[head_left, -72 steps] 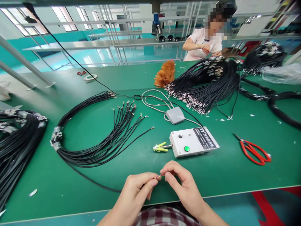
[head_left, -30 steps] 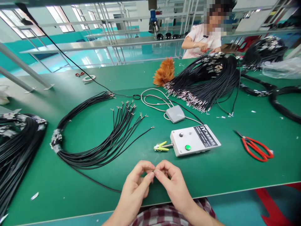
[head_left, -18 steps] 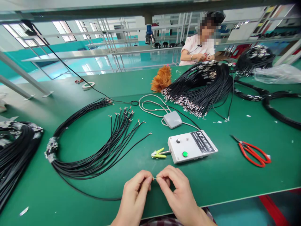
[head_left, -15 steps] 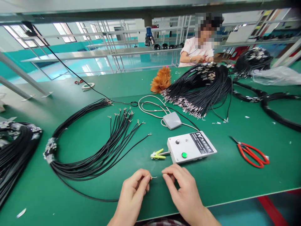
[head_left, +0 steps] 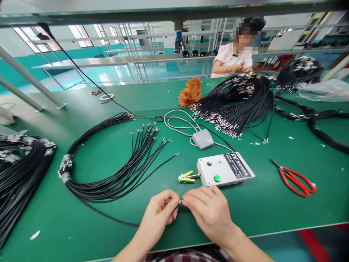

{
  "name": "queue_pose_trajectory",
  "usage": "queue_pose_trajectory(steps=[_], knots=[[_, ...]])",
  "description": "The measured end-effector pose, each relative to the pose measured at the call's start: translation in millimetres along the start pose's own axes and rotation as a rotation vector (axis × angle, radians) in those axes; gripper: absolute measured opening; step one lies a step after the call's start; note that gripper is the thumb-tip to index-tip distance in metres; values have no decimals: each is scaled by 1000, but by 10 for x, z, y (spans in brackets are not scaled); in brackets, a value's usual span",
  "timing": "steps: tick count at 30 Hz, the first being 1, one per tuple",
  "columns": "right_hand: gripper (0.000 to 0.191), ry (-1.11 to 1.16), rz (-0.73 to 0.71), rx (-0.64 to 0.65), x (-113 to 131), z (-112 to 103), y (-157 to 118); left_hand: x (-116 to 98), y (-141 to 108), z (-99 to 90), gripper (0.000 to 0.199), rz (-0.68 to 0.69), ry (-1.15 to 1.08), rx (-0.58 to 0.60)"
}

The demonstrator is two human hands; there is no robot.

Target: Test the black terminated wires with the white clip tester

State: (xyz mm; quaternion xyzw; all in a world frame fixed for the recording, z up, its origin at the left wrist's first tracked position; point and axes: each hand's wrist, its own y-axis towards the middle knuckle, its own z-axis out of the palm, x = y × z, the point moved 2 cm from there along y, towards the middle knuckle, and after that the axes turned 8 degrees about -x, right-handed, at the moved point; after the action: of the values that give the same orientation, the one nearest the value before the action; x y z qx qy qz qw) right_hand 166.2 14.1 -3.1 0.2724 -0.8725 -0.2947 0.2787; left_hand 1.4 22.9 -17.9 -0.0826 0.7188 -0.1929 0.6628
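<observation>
My left hand [head_left: 160, 213] pinches the end of a black cable [head_left: 114, 218], whose fine stripped wires [head_left: 180, 202] poke out past the fingertips. The thumb and fingers of my right hand [head_left: 205, 209] are pressed together on those wire tips from the other side. The cable runs left to a coiled bundle of black cables [head_left: 89, 193] with fanned-out stripped ends, tied with clear wrap [head_left: 65, 167]. Just beyond my hands lies a white box [head_left: 225, 169] with a knob, a green button and a yellow-green clip [head_left: 187, 177] on its shaft.
Red-handled pliers [head_left: 297, 182] lie at right. A grey pedal [head_left: 203, 139] with its looped cord sits behind the box. Further back are an orange-brown fluffy duster [head_left: 190, 92] and a large heap of black cables [head_left: 237, 102]. Another cable bundle [head_left: 24, 174] lies left. A person [head_left: 234, 58] sits across the table.
My right hand has moved left and closed on the wire tips at my left fingertips; before, its pinch was apart from them. The view has shifted slightly.
</observation>
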Motion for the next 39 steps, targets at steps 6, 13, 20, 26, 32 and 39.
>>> queue_pose_trajectory(steps=[6,13,20,26,32,39], knots=[[19,-308,4,190,-262,87,286,-60,264,-119,35,134,74,-136],[13,-389,-51,363,-388,236,430,-64,469,-135,27,202,154,-139],[12,-384,-49,396,-415,212,443,-40,588,-91,24,236,260,-127],[9,-393,-45,389,-396,240,430,-48,605,-66,23,261,340,-128],[18,-332,-26,309,-364,88,411,-85,558,-65,24,291,425,-146],[15,-203,120,-197,-494,-476,-160,-110,530,-86,24,325,467,-158]])
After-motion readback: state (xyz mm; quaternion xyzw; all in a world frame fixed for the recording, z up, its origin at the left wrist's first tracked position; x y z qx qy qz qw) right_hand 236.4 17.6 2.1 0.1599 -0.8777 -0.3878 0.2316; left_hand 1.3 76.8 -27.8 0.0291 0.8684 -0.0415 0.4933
